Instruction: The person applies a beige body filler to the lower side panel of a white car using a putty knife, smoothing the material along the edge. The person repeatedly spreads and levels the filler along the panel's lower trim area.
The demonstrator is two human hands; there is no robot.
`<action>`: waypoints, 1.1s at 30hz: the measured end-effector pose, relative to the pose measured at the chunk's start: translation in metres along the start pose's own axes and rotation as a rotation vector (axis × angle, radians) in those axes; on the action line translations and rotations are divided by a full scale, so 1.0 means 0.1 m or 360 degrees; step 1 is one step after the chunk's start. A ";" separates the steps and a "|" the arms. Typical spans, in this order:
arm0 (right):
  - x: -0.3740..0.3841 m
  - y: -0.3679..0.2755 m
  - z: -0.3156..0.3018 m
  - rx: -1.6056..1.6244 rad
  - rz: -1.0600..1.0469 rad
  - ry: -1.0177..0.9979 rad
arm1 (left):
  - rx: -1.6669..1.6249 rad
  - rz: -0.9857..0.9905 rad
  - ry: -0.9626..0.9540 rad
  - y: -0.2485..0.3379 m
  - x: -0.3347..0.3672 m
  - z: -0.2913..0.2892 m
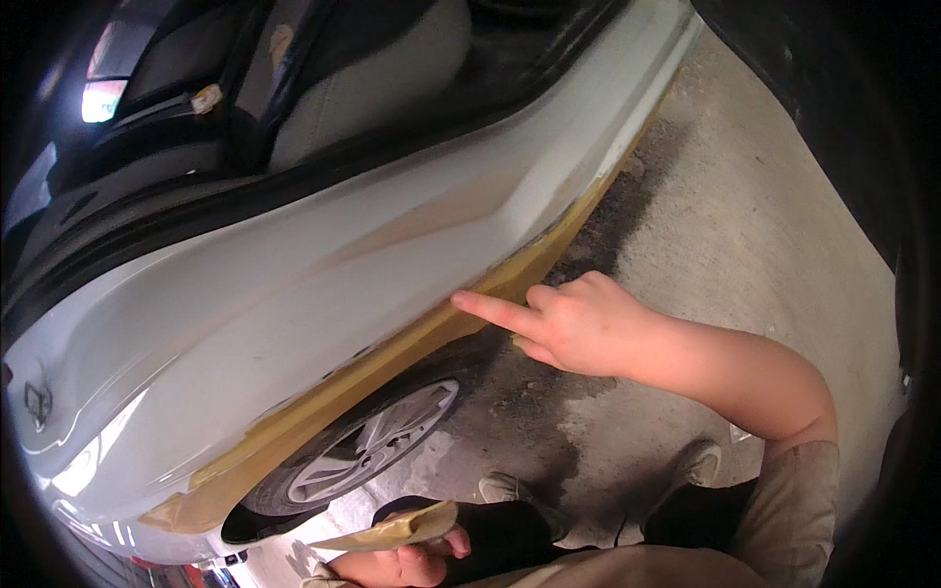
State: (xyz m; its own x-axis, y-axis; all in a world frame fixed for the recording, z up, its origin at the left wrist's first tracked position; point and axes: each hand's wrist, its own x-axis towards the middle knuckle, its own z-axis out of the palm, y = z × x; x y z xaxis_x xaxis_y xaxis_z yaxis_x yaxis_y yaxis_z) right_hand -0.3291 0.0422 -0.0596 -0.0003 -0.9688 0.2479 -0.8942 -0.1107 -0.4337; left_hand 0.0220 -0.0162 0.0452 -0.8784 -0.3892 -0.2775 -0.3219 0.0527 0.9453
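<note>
Across the middle stretches the silver-white side panel [392, 245] of a car. A yellow-brown coat of what looks like filler [392, 353] runs along its lower edge and over the wheel arch. My right hand [588, 328] reaches in from the right, its index finger stretched out with the tip at the upper border of that coat. Its other fingers are partly bent, and a small yellowish patch shows beside them. Low in the picture, my left hand [417, 566] grips a thin flat plate [343, 541] bearing a lump of yellow paste [397, 530].
Below the arch sits a wheel [377, 446] with a spoked silver rim. Dark glass [372, 88] fills the car's upper side, at the back left. The concrete floor [745, 216] has dark stains near the car. My shoes [701, 461] stand close to the wheel.
</note>
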 end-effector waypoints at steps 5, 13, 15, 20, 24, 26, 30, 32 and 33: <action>-0.05 0.10 0.06 -0.0043 0.0095 -0.0042 | -0.0170 0.0238 0.0331 -0.12 -0.09 0.12; -0.19 0.39 0.18 -0.0031 0.0338 -0.0112 | -0.0183 0.0277 0.0419 -0.21 -0.06 0.17; -0.23 0.46 0.20 -0.0018 0.0390 -0.0144 | -0.0190 0.0280 0.0422 -0.22 -0.05 0.18; -0.29 0.65 0.26 -0.0031 0.0473 -0.0226 | -0.0187 0.0275 0.0389 -0.24 0.04 0.24; -0.32 0.77 0.26 -0.0072 0.0534 -0.0239 | -0.0177 0.0266 0.0342 -0.27 0.10 0.30; -0.34 0.78 0.24 -0.0085 0.0549 -0.0235 | -0.0179 0.0268 0.0347 -0.29 0.10 0.31; -0.36 0.67 0.20 -0.0012 0.0413 -0.0147 | -0.0177 0.0265 0.0368 -0.29 0.09 0.32; -0.33 0.60 0.20 0.0086 0.0331 -0.0114 | -0.0176 0.0264 0.0384 -0.29 0.09 0.31; -0.31 0.58 0.21 0.0084 0.0341 -0.0126 | -0.0179 0.0266 0.0389 -0.29 0.09 0.30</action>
State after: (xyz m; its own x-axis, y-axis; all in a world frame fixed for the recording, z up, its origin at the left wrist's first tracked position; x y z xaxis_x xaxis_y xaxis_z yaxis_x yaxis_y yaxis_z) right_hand -0.3718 0.0611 -0.1106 -0.1506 -0.9856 0.0772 -0.8528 0.0900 -0.5145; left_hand 0.0122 0.0065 0.0102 -0.8004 -0.5941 -0.0800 -0.1272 0.0378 0.9912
